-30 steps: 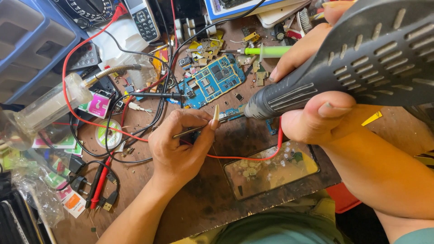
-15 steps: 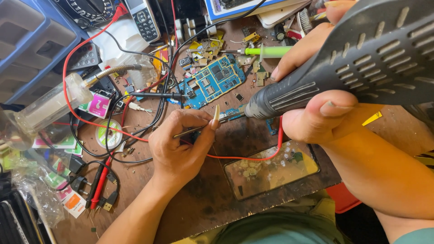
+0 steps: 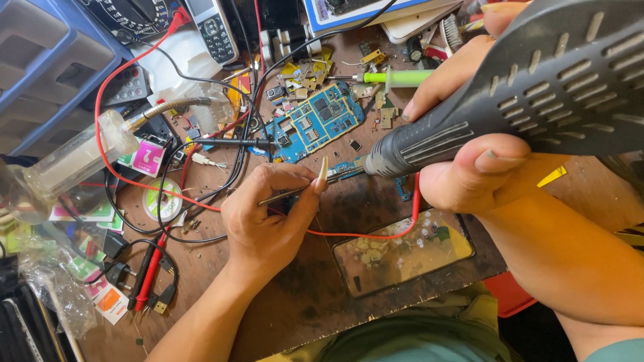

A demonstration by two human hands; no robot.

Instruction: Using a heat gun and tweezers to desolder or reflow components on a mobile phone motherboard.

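Observation:
My right hand (image 3: 469, 161) grips a dark grey hot-air gun (image 3: 510, 87), its nozzle pointing left and down at a small blue circuit board piece (image 3: 342, 167) on the brown bench. My left hand (image 3: 268, 214) pinches thin metal tweezers (image 3: 285, 196), whose tips reach towards that same piece just below the nozzle. A larger blue phone circuit board (image 3: 315, 124) lies a little further back.
A red wire (image 3: 362, 234) loops under my hands. A phone screen panel (image 3: 402, 251) lies near the front edge. Black and red probe leads (image 3: 151, 268), a green screwdriver (image 3: 396, 78), a clear syringe-like tube (image 3: 74, 157), a keypad phone (image 3: 213, 30) and blue trays (image 3: 40, 67) crowd the bench.

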